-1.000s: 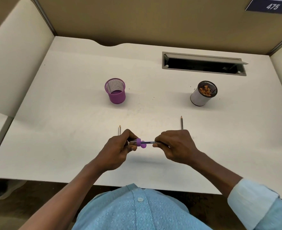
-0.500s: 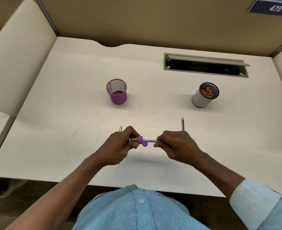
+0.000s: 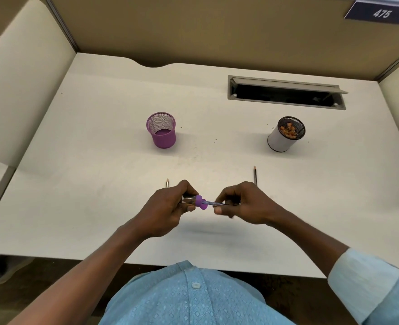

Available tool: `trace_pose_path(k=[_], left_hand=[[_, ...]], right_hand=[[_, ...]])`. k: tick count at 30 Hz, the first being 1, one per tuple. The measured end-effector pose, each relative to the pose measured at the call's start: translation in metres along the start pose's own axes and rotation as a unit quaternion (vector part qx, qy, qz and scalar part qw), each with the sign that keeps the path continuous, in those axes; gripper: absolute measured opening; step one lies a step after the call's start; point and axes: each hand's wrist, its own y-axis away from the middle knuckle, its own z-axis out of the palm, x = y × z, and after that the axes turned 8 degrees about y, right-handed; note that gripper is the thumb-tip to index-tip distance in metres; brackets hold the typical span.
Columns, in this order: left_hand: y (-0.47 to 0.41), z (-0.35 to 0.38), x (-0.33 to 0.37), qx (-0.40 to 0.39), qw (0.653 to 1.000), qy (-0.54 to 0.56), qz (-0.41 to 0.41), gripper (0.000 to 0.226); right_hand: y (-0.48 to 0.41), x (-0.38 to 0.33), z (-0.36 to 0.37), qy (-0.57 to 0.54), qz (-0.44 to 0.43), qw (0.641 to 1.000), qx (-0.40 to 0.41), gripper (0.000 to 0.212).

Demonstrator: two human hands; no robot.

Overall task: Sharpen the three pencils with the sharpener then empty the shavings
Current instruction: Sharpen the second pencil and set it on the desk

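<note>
Sharpener (image 3: 199, 202), purple, pinched in my left hand (image 3: 170, 208) at frame centre; my right hand (image 3: 244, 204) pinches the pencil (image 3: 215, 203) entering it.

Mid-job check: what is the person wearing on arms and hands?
No gloves, rings or watch on the left hand or right hand. A pale blue sleeve, cuff turned back, shows on the right arm; the left forearm is uncovered. Diamond-patterned light blue shirt.

This is an office or study cubicle; tan partition walls (image 3: 193, 26) enclose a pale desk (image 3: 100, 160). A cable slot (image 3: 285, 93) is cut in it; a plate (image 3: 379, 12) reads 475.
</note>
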Motion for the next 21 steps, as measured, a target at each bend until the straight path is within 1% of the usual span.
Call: trace_pose_path(k=[2, 3, 5, 6, 7, 8, 9, 10, 11, 12, 13, 14, 15, 16, 18, 20, 21], left_hand=[[-0.001, 0.0, -0.001, -0.002, 1.0, 0.003, -0.006, 0.017], [-0.001, -0.001, -0.001, -0.001, 1.0, 0.005, -0.009, 0.016], [-0.001, 0.0, 0.0, 0.006, 1.0, 0.012, -0.012, 0.015], [-0.002, -0.001, 0.0, 0.009, 1.0, 0.015, -0.012, 0.015], [-0.002, -0.001, 0.0, 0.013, 1.0, 0.017, -0.013, 0.015], [-0.002, -0.002, -0.001, 0.017, 1.0, 0.016, -0.013, 0.017], [-0.002, -0.002, -0.001, 0.019, 1.0, 0.01, -0.013, 0.019], [0.0, -0.003, -0.002, 0.019, 1.0, 0.004, -0.012, 0.021], [0.001, -0.002, -0.002, 0.013, 1.0, -0.002, -0.009, 0.022], [0.002, -0.001, -0.001, 0.008, 1.0, -0.006, -0.006, 0.022], [0.004, 0.0, -0.002, 0.005, 1.0, -0.007, -0.004, 0.022], [0.004, 0.0, -0.002, 0.004, 1.0, -0.005, -0.003, 0.021], [0.005, 0.0, -0.003, 0.003, 1.0, -0.005, -0.004, 0.021], [0.005, -0.001, -0.003, 0.002, 1.0, -0.007, -0.005, 0.021], [0.004, -0.003, -0.005, -0.001, 1.0, -0.009, -0.015, 0.021], [0.003, -0.005, -0.005, -0.003, 1.0, -0.002, -0.027, 0.021], [0.003, -0.005, -0.004, -0.003, 1.0, -0.001, -0.028, 0.021]], right_hand=[[-0.002, 0.009, 0.004, 0.089, -0.087, 0.987, 0.102, 0.017], [-0.002, 0.011, 0.005, 0.134, -0.138, 0.97, 0.147, 0.015], [-0.002, 0.014, 0.01, 0.267, -0.218, 0.91, 0.232, 0.014], [-0.001, 0.015, 0.012, 0.324, -0.235, 0.878, 0.261, 0.017], [0.0, 0.015, 0.015, 0.35, -0.229, 0.864, 0.281, 0.021], [0.0, 0.01, 0.017, 0.334, -0.199, 0.881, 0.271, 0.024], [-0.001, 0.003, 0.016, 0.269, -0.146, 0.924, 0.228, 0.027], [-0.003, -0.003, 0.012, 0.153, -0.076, 0.974, 0.145, 0.029], [-0.005, -0.006, 0.006, 0.025, 0.0, 0.998, 0.053, 0.031], [-0.006, -0.009, -0.001, -0.067, 0.06, 0.996, -0.025, 0.032], [-0.007, -0.01, -0.004, -0.107, 0.086, 0.988, -0.075, 0.031], [-0.008, -0.01, -0.005, -0.106, 0.084, 0.987, -0.091, 0.028], [-0.008, -0.009, -0.002, -0.079, 0.067, 0.991, -0.081, 0.022], [-0.007, -0.009, 0.001, -0.039, 0.051, 0.997, -0.052, 0.017], [-0.007, -0.005, 0.007, 0.045, 0.0, 0.998, 0.036, 0.02], [-0.007, 0.003, 0.011, 0.117, -0.087, 0.981, 0.127, 0.021], [-0.006, 0.005, 0.012, 0.161, -0.14, 0.962, 0.17, 0.02]])
